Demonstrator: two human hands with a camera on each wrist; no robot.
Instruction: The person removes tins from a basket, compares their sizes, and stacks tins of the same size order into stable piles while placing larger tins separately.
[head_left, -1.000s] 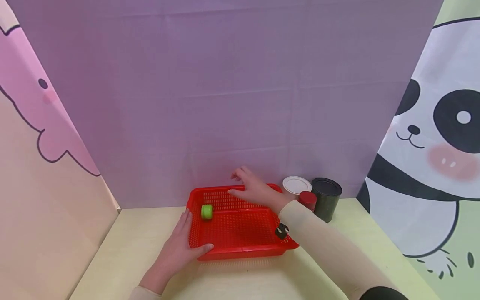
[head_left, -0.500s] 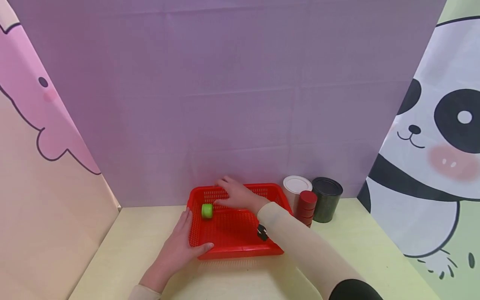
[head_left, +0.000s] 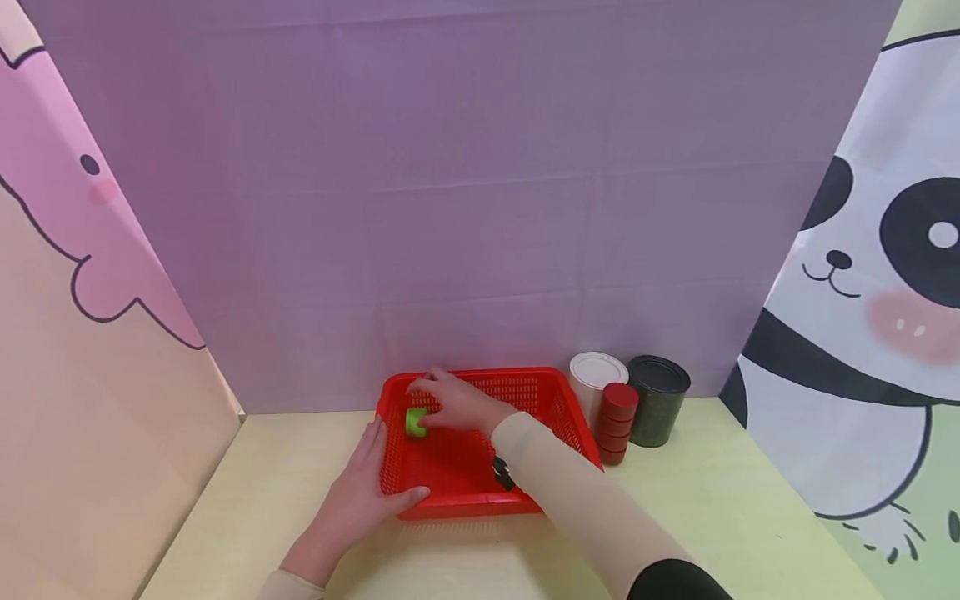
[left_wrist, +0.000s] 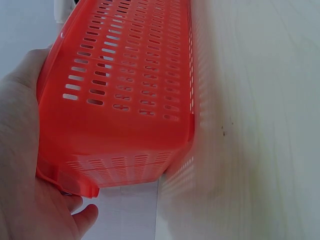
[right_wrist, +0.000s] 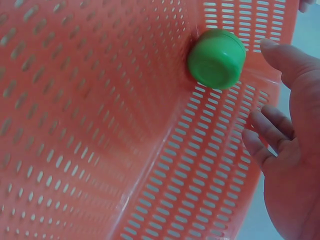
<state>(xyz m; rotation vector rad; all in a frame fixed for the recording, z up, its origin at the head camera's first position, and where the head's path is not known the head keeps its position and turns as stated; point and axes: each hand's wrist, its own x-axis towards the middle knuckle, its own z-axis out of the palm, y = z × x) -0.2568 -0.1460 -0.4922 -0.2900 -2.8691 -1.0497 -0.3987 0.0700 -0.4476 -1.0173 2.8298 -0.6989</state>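
Note:
A red plastic basket [head_left: 480, 504] with slotted walls stands on the table. My left hand [head_left: 358, 493] holds its near left corner, fingers along the left side and thumb over the front rim. In the left wrist view the corner of the basket [left_wrist: 125, 125] sits against the palm, with fingertips curled by the rim. Inside, at the left, is a small green round tub [head_left: 414, 422]. My right hand [head_left: 465, 404] reaches over the basket towards it with loosely bent fingers. In the right wrist view a gap shows between the hand [right_wrist: 295, 135] and the tub [right_wrist: 216, 60].
Right of the basket stand a white-lidded can [head_left: 597, 370], a red stacked cylinder [head_left: 617, 425] and a dark can [head_left: 657, 404]. A purple cloth [head_left: 480, 208] hangs behind the pale table [head_left: 675, 500]. Panels with cartoon animals flank both sides.
My right hand has moved left and down into the basket, from its back middle to beside the green tub. My left hand stays at the basket's corner.

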